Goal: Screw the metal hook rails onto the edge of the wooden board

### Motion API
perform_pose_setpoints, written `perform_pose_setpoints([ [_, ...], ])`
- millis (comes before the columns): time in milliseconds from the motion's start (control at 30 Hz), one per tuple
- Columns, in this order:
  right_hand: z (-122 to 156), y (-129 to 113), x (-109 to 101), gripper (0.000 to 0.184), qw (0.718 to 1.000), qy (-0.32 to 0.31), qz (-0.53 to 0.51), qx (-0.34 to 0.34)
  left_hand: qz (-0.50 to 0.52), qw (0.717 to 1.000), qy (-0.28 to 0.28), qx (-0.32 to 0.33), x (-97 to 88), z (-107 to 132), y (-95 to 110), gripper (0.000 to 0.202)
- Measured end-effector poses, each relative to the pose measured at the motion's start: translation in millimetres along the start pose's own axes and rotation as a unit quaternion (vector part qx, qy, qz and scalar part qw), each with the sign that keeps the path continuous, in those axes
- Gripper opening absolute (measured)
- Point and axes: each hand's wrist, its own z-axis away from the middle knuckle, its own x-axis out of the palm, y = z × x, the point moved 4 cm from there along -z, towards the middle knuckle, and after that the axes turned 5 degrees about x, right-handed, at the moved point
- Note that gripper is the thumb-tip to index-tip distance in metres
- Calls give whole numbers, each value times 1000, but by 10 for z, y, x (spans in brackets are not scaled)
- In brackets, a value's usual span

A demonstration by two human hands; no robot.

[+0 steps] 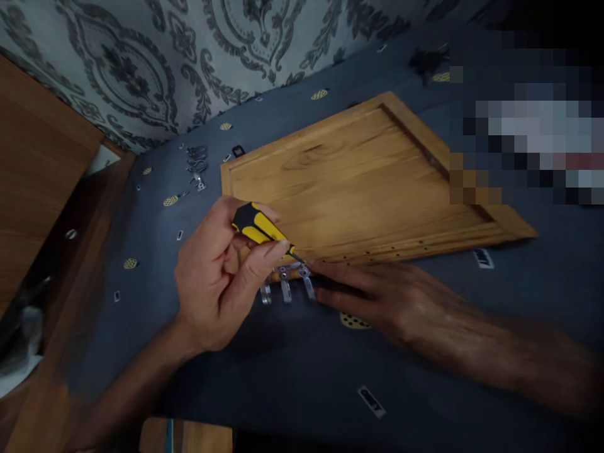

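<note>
My left hand is closed around a yellow-and-black screwdriver. Its tip points down to the right and meets a silver metal hook on the near edge of a brown wooden panel. My right hand comes in from the right with fingers stretched out and apart. Its fingertips touch the panel edge and the side of that hook. More silver hooks sit along the same edge to the left, partly behind my left thumb. Several small dark holes run along the edge to the right.
Loose metal hooks lie on the dark blue patterned cloth beyond my left hand. A wooden frame stands at the left, and patterned wallpaper rises behind. A small dark object lies at the back right; a pixelated patch hides the upper right.
</note>
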Motion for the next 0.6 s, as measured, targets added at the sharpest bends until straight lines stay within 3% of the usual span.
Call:
perform_pose_setpoints([
  [167,13,10,16,58,1000,-22,-17,-1,26,1000,-13,-1,22,10,-8,13],
  [600,12,1,8,59,1000,-8,11,-5,6,999,-23,32,30,-25,28,8],
])
